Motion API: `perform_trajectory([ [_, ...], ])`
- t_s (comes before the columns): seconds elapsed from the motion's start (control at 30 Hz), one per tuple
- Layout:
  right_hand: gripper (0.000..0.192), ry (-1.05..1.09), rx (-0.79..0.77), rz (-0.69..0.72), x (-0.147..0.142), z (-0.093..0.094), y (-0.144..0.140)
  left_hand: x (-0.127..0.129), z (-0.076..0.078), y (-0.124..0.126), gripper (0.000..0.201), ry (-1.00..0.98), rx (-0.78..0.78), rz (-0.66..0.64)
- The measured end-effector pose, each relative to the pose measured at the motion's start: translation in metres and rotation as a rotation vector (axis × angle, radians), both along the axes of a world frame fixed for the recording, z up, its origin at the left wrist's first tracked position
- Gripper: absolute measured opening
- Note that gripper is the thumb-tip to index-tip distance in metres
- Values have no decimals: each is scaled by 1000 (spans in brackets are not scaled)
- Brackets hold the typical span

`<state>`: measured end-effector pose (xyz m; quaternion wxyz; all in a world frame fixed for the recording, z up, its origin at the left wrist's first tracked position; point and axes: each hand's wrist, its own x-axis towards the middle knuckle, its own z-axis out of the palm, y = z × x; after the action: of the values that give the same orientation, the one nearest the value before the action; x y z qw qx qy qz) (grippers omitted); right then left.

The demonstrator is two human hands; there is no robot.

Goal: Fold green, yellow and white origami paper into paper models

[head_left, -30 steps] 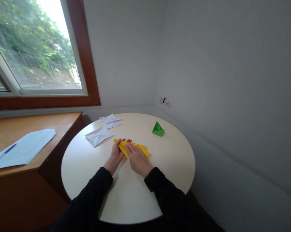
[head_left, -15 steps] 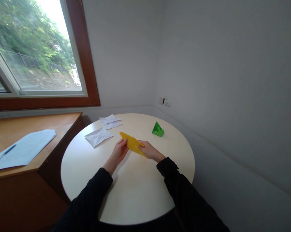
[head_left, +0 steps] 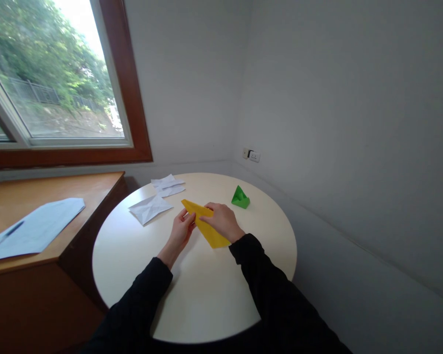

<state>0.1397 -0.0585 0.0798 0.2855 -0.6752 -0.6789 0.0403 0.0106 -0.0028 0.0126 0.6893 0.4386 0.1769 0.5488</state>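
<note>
A folded sheet of yellow paper [head_left: 213,237] is held up above the round white table [head_left: 203,285]. My left hand [head_left: 179,231] pinches its left end, the thumb on the near face. With thumb and fingers, my right hand [head_left: 224,220] grips the upper right edge and covers part of the sheet. The lower right part of the paper hangs below the right hand. Beyond the hands, toward the right, a folded green paper piece [head_left: 240,197] stands on the table.
Creased white paper [head_left: 148,209] lies on the table's left side, with more white sheets [head_left: 169,185] behind it. At the left is a wooden desk [head_left: 96,196] bearing a pale sheet [head_left: 55,221] and a pen [head_left: 6,237]. Walls with a socket [head_left: 254,156] stand behind the table.
My right hand has moved left and up along the yellow paper's edge. The paper has turned so more of its broad face shows. My left hand stays nearly in place.
</note>
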Motion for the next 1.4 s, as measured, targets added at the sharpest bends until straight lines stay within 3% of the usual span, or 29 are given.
perform_trajectory([
  [0.17,15,-235,30,-42,-5,-4,10,1,-1,2,24,-28,-63,22],
  [0.3,32,-388,180,98,-14,-24,8,1,-3,5,13,-110,-180,65],
  [0.4,40,-450,204,139,-25,-42,4,2,-5,8,8,-155,-247,89],
  [0.53,47,-471,163,113,-37,-58,-1,3,-7,12,12,-157,-303,91],
  [0.77,51,-442,135,103,-44,-63,-1,2,-9,11,5,-143,-315,84],
  [1.03,48,-170,211,224,-29,-56,-6,-4,-11,12,16,-103,-223,94],
  [1.23,61,257,-18,132,-15,-39,4,-4,-4,11,15,-120,-163,13],
  [1.4,55,379,-95,162,-7,-42,9,-5,-2,9,15,-136,-122,-32],
])
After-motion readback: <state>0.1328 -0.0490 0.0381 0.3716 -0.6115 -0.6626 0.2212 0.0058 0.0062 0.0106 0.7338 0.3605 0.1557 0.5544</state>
